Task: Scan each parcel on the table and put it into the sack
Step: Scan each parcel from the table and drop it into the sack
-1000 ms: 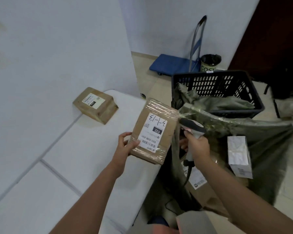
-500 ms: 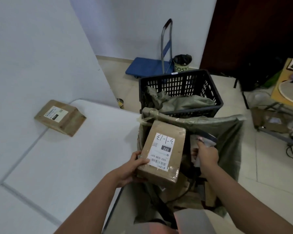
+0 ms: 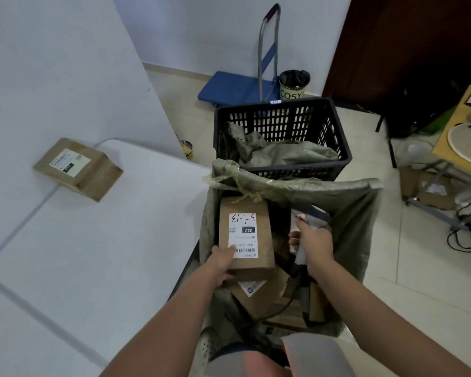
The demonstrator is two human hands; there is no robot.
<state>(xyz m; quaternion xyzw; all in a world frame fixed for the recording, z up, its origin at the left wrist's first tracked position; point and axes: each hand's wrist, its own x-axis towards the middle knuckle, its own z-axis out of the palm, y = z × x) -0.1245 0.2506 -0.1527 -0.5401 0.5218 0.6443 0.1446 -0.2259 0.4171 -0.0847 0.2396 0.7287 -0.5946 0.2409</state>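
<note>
A brown cardboard parcel (image 3: 245,221) with a white label marked "3-1-13" is inside the mouth of the grey-green sack (image 3: 348,210). My left hand (image 3: 223,261) grips its near left corner, thumb on the label. My right hand (image 3: 314,242) holds a grey barcode scanner (image 3: 314,213) just right of the parcel, over the sack; its cable drops into the sack. Several other parcels (image 3: 259,296) lie lower in the sack. A second brown parcel (image 3: 78,168) with a white label lies on the white table (image 3: 106,240), far left by the wall.
A black slatted crate (image 3: 280,123) holding folded sacks stands behind the sack. Beyond it are a blue hand trolley (image 3: 237,87) and a small bin (image 3: 294,83). A desk and cables crowd the right side. A white wall runs along the table's left.
My left hand has carried the labelled parcel right, off the table and down into the sack's mouth. My right hand with the scanner has stayed beside it over the sack.
</note>
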